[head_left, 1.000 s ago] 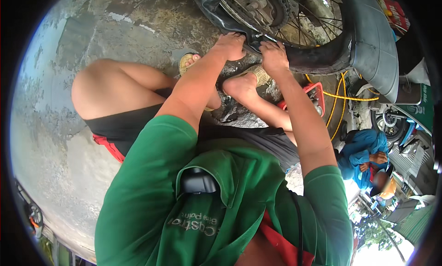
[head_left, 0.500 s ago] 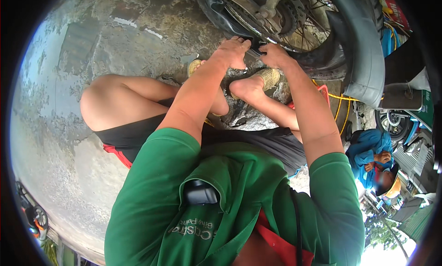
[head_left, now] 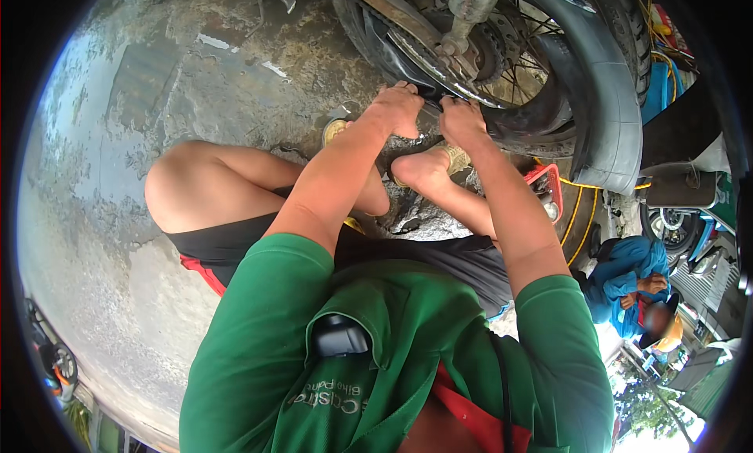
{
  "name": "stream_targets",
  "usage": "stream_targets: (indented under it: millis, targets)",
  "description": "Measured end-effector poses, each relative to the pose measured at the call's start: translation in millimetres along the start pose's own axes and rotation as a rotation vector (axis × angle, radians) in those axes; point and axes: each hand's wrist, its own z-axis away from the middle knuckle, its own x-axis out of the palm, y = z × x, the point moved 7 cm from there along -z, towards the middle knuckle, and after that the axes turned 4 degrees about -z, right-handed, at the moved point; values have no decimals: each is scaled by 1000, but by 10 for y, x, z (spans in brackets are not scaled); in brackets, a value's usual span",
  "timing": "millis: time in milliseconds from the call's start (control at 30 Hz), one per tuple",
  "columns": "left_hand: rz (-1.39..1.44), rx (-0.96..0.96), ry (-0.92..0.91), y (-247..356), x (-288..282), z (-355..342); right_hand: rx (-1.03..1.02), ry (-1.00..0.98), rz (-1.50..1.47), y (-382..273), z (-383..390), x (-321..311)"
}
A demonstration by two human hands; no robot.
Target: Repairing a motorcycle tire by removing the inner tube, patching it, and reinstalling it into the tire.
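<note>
A motorcycle wheel with a spoked metal rim (head_left: pixel 514 104) stands in front of me. Its black tyre (head_left: pixel 362 41) sits partly off the rim, and a dark grey inner tube (head_left: pixel 616 108) hangs loose out of it at the right. My left hand (head_left: pixel 394 109) is closed on the tyre's near edge, fingers curled over the black rubber. Close beside it on the right, my right hand (head_left: pixel 464 123) grips the rubber just under the rim; its fingertips are partly hidden. Between the hands a dark fold of rubber shows.
My sandalled feet (head_left: pixel 420 169) are just below the wheel. A red plastic basket (head_left: pixel 555 188) and a yellow hose (head_left: pixel 576 218) lie to the right. Farther right a person in blue (head_left: pixel 631 276) sits near a parked motorcycle (head_left: pixel 674 225). Wet, stained concrete (head_left: pixel 157 100) spreads left.
My right hand has shifted slightly left and down, nearer my left hand. The wheel and loose tube sit lower in view, and more of the red basket shows.
</note>
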Motion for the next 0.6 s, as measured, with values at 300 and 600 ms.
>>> stream_targets:
  millis: [300,600]
  targets:
    - [137,73,129,80,-1,1,-106,116,-176,-106,290,-252]
    - [170,-69,118,430,4,-215,-16,221,-175,18,784,-459]
